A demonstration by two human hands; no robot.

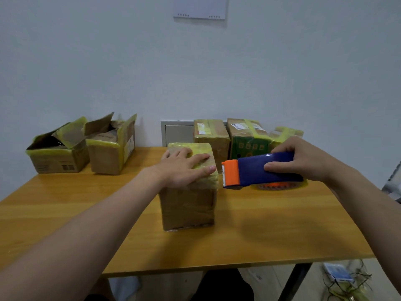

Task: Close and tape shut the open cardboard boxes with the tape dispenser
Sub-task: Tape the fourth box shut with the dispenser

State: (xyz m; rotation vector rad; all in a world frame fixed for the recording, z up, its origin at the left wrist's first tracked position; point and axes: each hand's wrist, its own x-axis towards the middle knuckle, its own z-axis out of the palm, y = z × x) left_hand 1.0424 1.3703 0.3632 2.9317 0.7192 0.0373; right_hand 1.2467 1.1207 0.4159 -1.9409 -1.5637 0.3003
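My left hand lies flat on top of the upright box, fingers straight and spread over the yellow tape, pressing down; I judge that this keeps the flaps shut and stops the box sliding while the tape goes on. My right hand is curled round the blue body of the tape dispenser, thumb along its near side, with the orange cutter end just beside my left fingertips at the box's top right edge, where a strip could be started or torn off. Beyond my left hand, well off to its outer side, two open boxes wait with flaps up. Just beyond my right hand stand taped boxes, which look finished. Everything sits on a smooth wooden table pushed against a plain pale wall, with a sheet of paper pinned high on it and cables on the floor below my right forearm.
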